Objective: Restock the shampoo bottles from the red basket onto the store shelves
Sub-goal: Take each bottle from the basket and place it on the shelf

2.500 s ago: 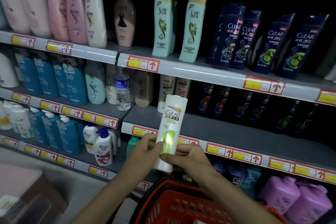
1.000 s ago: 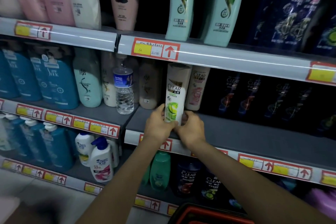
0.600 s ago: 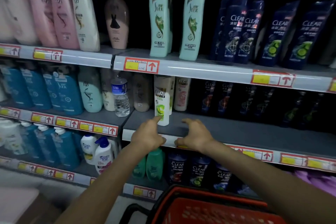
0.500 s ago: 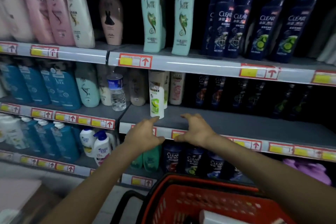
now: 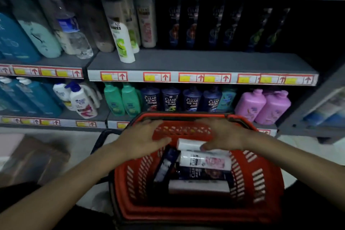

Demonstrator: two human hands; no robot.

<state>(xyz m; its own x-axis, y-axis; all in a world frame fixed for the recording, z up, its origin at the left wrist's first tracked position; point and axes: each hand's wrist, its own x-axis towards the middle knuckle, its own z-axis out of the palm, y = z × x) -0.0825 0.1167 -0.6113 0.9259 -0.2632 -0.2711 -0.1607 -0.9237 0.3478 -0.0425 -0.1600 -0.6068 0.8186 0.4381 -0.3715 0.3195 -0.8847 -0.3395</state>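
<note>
**Both hands open above the red basket**

We hold both hands low over the red basket (image 5: 261, 173), which sits in front of us below the shelves. Our left hand (image 5: 143, 140) is flat, with its fingers straight and pointing right over the basket's left side, and it holds nothing. Our right hand (image 5: 224, 136) is spread too, reaching left across the far part of the basket. Its fingertips (image 5: 204, 148) lie over a white bottle (image 5: 188, 144) that rests on its side on top of the pile. The blur keeps us from telling whether they touch it or hang just above it. Neither hand is curled round anything.

Just nearer to us, a pink-labelled CLEAR bottle (image 5: 205, 160) lies against that white bottle. Next comes a dark CLEAR bottle (image 5: 201, 174), then a pale bottle (image 5: 197, 187), all on their sides. A dark slanted bottle (image 5: 166, 166) runs along the left of the pile, below the fingers of our left hand.

Up on the middle shelf (image 5: 205, 61), a green-labelled CLEAR bottle (image 5: 122, 43) stands towards the front, ahead of other pale bottles and well apart from both hands. A water bottle (image 5: 74, 37) stands to its left. On the shelf below are green bottles (image 5: 121, 99), dark blue CLEAR bottles (image 5: 169, 99) and purple bottles (image 5: 261, 106).
</note>
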